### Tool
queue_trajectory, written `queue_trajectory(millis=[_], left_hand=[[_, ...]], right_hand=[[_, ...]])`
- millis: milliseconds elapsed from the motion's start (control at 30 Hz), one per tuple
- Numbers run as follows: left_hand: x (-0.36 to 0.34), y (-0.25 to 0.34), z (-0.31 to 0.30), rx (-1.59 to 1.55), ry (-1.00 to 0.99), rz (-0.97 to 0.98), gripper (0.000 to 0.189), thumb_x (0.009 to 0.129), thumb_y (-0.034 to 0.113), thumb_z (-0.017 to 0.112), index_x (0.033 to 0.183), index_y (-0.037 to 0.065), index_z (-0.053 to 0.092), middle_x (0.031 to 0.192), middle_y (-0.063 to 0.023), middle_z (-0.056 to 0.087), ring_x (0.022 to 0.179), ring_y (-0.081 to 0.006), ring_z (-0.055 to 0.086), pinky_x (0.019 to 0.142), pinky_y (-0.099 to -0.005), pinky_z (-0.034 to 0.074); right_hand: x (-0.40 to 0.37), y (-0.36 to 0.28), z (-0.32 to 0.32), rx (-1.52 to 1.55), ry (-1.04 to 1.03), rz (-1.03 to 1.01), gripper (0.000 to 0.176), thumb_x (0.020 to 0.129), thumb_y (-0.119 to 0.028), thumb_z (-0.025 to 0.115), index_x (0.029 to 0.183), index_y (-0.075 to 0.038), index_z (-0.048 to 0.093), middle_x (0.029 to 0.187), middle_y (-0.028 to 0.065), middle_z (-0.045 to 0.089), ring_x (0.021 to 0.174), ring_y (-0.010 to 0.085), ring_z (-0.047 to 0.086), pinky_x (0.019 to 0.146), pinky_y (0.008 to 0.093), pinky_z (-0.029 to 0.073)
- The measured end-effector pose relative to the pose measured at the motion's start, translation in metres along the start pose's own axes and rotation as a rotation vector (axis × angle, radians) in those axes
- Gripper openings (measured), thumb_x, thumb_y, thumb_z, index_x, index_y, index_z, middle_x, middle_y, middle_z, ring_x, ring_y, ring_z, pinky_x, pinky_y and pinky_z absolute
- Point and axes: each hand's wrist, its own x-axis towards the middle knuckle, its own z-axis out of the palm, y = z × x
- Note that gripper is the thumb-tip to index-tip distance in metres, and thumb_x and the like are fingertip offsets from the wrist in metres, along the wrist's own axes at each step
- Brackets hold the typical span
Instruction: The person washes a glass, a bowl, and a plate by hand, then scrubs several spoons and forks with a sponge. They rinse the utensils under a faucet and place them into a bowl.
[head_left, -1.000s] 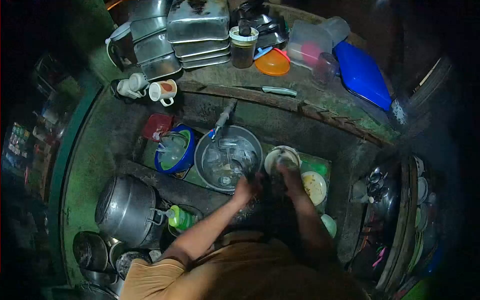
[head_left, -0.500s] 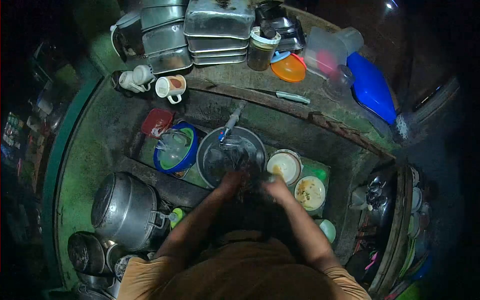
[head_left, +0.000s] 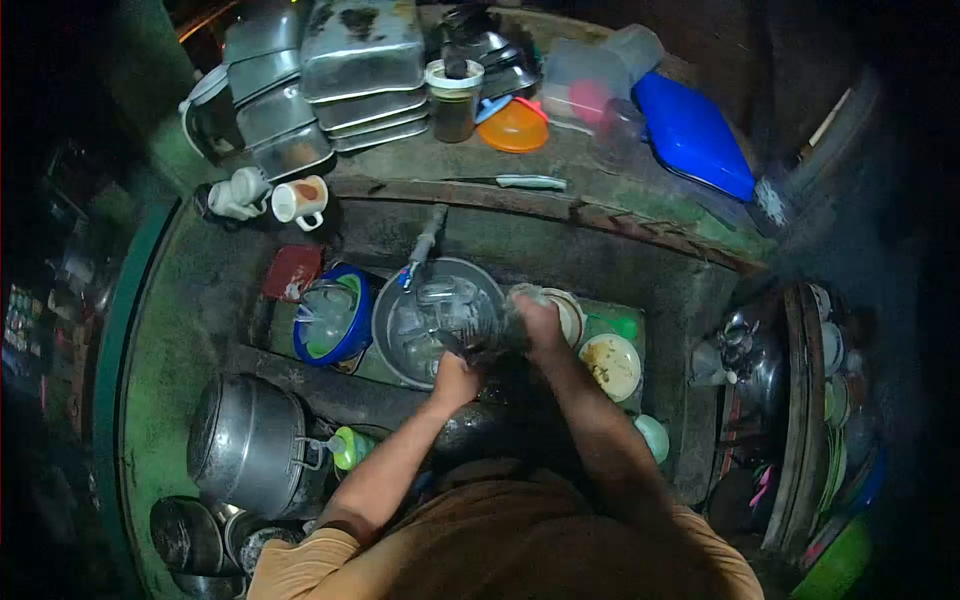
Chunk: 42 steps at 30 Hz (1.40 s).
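Over the near right rim of a grey basin (head_left: 381, 345), both of my hands are close together. My left hand (head_left: 457, 382) is closed on a dark thing that I cannot make out. Higher and to the right, my right hand (head_left: 538, 325) curls round something pale and blurred, too smeared to name. Inside the basin lie several clear drinking glasses (head_left: 447, 290) in water. A grey tap pipe (head_left: 426, 238) with a blue handle reaches over the basin's back rim. Behind my right hand, a white bowl (head_left: 570, 312) is partly hidden.
Right of the basin is a food-stained plate (head_left: 610, 367). A blue tub (head_left: 360, 318) stands on the left, near a large metal pot (head_left: 246, 440). On the ledge are stacked metal pans (head_left: 362, 60), a knife (head_left: 530, 182), a mug (head_left: 300, 202) and a blue container (head_left: 693, 137).
The view has shifted, so the basin's glasses show more clearly. My right hand has risen towards the white bowl, and my left hand has come into the light at the near rim.
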Motion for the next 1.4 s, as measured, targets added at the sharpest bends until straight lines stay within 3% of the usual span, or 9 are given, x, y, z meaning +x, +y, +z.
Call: queue_trajectory(millis=[33, 100, 133, 233, 467, 767, 833, 967, 1400], left_hand=[[0.004, 0.010, 0.001, -0.001, -0.008, 0.005, 0.022, 0.084, 0.011, 0.060, 0.104, 0.002, 0.059, 0.089, -0.0138, 0.064, 0.082, -0.0292, 0.062, 0.072, -0.0383, 0.048], [0.017, 0.037, -0.001, -0.755, -0.141, -0.995, 0.011, 0.083, 0.008, 0.059, 0.094, 0.006, 0.057, 0.071, -0.0055, 0.058, 0.052, -0.0150, 0.052, 0.045, -0.0281, 0.040], [0.015, 0.035, 0.011, -0.955, -0.091, -1.085, 0.008, 0.083, 0.009, 0.059, 0.087, 0.010, 0.052, 0.063, -0.0009, 0.049, 0.045, -0.0068, 0.039, 0.040, -0.0213, 0.028], [0.014, 0.034, 0.036, -1.255, -0.083, -1.166, 0.007, 0.085, 0.012, 0.057, 0.086, 0.009, 0.051, 0.062, -0.0005, 0.049, 0.045, -0.0082, 0.039, 0.041, -0.0226, 0.031], [0.014, 0.087, 0.059, -0.606, -0.230, -0.803, 0.017, 0.096, 0.017, 0.047, 0.085, 0.005, 0.052, 0.060, -0.0014, 0.050, 0.043, -0.0081, 0.040, 0.040, -0.0249, 0.032], [0.010, 0.108, 0.081, -0.578, -0.216, -0.731, 0.019, 0.094, 0.014, 0.051, 0.108, 0.001, 0.050, 0.066, -0.0010, 0.054, 0.046, -0.0058, 0.041, 0.041, -0.0220, 0.031], [0.012, 0.111, 0.083, -0.629, -0.170, -0.726, 0.019, 0.094, 0.014, 0.050, 0.108, 0.000, 0.049, 0.064, -0.0010, 0.053, 0.045, -0.0062, 0.040, 0.040, -0.0227, 0.030], [0.014, 0.105, 0.073, -0.703, -0.164, -0.842, 0.017, 0.094, 0.016, 0.050, 0.104, 0.003, 0.049, 0.068, -0.0012, 0.052, 0.046, -0.0066, 0.039, 0.039, -0.0230, 0.030], [-0.008, 0.032, 0.040, -0.582, 0.173, -0.901, 0.024, 0.090, 0.028, 0.061, 0.082, 0.005, 0.059, 0.058, -0.0002, 0.052, 0.044, -0.0087, 0.047, 0.039, -0.0245, 0.037]], right_hand=[[-0.009, -0.004, -0.010, 0.006, 0.006, -0.005, 0.027, 0.086, -0.020, 0.060, 0.103, 0.002, 0.059, 0.090, 0.0127, 0.065, 0.082, 0.0234, 0.063, 0.077, 0.0358, 0.049], [-0.035, -0.021, -0.016, -0.840, -0.052, -0.968, 0.028, 0.084, -0.016, 0.062, 0.106, 0.002, 0.058, 0.093, 0.0138, 0.064, 0.086, 0.0230, 0.063, 0.080, 0.0349, 0.049], [-0.050, -0.025, -0.013, -0.759, -0.095, -0.908, 0.031, 0.084, -0.012, 0.062, 0.111, 0.001, 0.055, 0.096, 0.0131, 0.064, 0.089, 0.0220, 0.062, 0.083, 0.0332, 0.047], [-0.061, -0.024, -0.010, -0.401, 0.050, -0.575, 0.031, 0.084, -0.010, 0.063, 0.111, 0.001, 0.055, 0.098, 0.0125, 0.063, 0.092, 0.0222, 0.060, 0.083, 0.0324, 0.046], [-0.069, -0.053, -0.044, -0.969, 0.127, -1.112, 0.016, 0.080, -0.012, 0.066, 0.089, -0.002, 0.058, 0.079, 0.0189, 0.060, 0.073, 0.0405, 0.059, 0.062, 0.0422, 0.047], [-0.051, -0.047, -0.062, -0.929, 0.450, -0.964, 0.022, 0.081, -0.020, 0.066, 0.091, -0.002, 0.058, 0.084, 0.0183, 0.062, 0.075, 0.0365, 0.061, 0.064, 0.0436, 0.047], [-0.035, -0.037, -0.061, -0.405, 0.918, -0.833, 0.027, 0.086, -0.024, 0.064, 0.089, 0.002, 0.056, 0.080, 0.0138, 0.063, 0.070, 0.0290, 0.062, 0.064, 0.0413, 0.048], [-0.074, -0.049, -0.068, 0.678, 0.196, -0.199, 0.022, 0.090, -0.020, 0.060, 0.094, 0.001, 0.057, 0.082, 0.0098, 0.062, 0.068, 0.0215, 0.061, 0.063, 0.0361, 0.051], [-0.060, 0.017, -0.030, -0.489, -0.240, -0.035, 0.023, 0.086, -0.016, 0.063, 0.101, 0.001, 0.061, 0.083, 0.0075, 0.064, 0.068, 0.0192, 0.062, 0.061, 0.0346, 0.051]])
